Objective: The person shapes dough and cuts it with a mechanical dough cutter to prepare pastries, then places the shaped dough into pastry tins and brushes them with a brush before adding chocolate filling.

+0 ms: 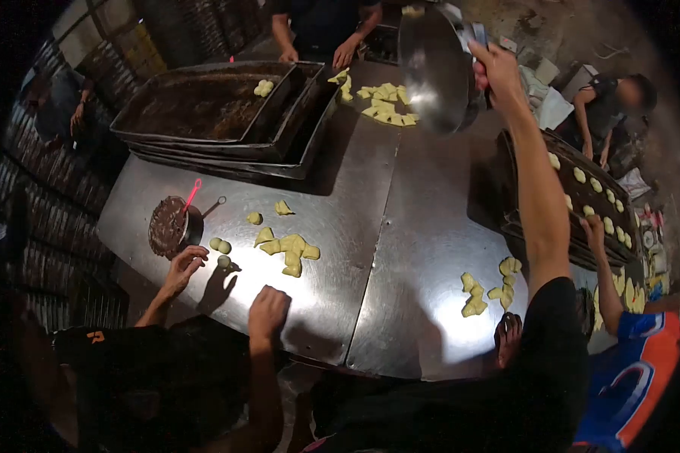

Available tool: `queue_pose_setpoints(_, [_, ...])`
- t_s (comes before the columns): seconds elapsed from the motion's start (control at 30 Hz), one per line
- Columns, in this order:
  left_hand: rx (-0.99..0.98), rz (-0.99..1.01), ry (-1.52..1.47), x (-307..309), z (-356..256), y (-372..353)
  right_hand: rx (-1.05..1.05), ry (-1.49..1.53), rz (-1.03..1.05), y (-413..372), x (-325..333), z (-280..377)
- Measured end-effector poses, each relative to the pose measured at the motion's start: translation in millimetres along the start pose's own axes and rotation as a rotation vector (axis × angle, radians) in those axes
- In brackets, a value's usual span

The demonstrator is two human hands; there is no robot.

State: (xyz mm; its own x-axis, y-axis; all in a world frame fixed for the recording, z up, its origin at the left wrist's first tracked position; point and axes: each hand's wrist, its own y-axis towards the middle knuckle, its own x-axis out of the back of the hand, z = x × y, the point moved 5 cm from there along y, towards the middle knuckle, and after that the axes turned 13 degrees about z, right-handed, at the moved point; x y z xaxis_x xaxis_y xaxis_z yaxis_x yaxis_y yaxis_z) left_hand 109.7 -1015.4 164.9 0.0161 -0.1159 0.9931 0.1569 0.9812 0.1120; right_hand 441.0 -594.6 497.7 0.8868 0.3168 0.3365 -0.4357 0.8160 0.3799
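Markings: one orange mark [96,337], apparently a letter R, appears on the black shirt [155,377] at lower left. No other lettering or numbers are legible.

Apparently a bakery workshop, dough pieces [289,249], stacked trays [196,106], metal table [340,219]

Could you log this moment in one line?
raised right hand: grips metal pan; left hand: not identifiable; table: dough pieces, stacked trays, bowl of brown mixture; co-worker opposite: hands beside trays
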Motion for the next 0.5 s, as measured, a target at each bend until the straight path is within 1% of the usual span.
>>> queue_pose_setpoints(0.07, [-0.153,0.039,0.158,29.5,-21.3,28.6,-0.107,0.387,-0.097,-48.4,-1.8,-14.0])
queue_pose_setpoints(0.1, [-0.175,0.027,0.165,34.5,-23.3,31.1,-0.151,0.461,-0.082,-73.7,-7.2,-13.9])
queue_pose_setpoints(0.13, [-0.165,-0.027,-0.349,39.3,-17.0,28.4,-0.202,0.539,-0.064,-102.4,-17.4,-7.9])
queue_pose_setpoints(0.23, [-0.055,-0.113,-1.902,19.4,-2.0,7.3,-0.184,0.613,-0.092,-180.3,-46.7,23.8])
queue_pose_setpoints(0.27, [0.002,-0.082,-2.418,6.5,-10.2,-5.6,-0.187,0.642,-0.091,-205.0,-56.7,36.8])
queue_pose_setpoints(0.3, [0.155,-0.138,-2.933,-4.7,-19.5,-19.9,-0.17,0.676,-0.095,-229.2,-66.4,49.4])
queue_pose_setpoints(0.33, [0.197,-0.143,-3.049,-9.4,-27.9,-35.0,-0.186,0.678,-0.107,-253.6,-74.1,57.6])
queue_pose_setpoints(0.37, [0.202,-0.101,-2.969,-12.9,-42.5,-56.0,-0.177,0.717,-0.095,-274.8,-81.4,66.9])
queue_pose_setpoints(0.4, [0.196,-0.058,-2.665,-15.8,-58.1,-83.9,-0.166,0.754,-0.081,-294.5,-86.9,77.1])
queue_pose_setpoints(0.43, [0.185,0.058,-1.951,-13.6,-75.2,-115.3,-0.165,0.756,-0.077,-315.5,-91.7,86.9])
queue_pose_setpoints(0.47, [0.216,0.141,-1.292,-11.2,-95.9,-149.2,-0.176,0.756,-0.077,-332.9,-94.2,98.4])
queue_pose_setpoints(0.5, [0.258,0.25,-1.049,-12.8,-120.7,-181.9,-0.175,0.768,-0.069,-350.8,-98.4,109.1])
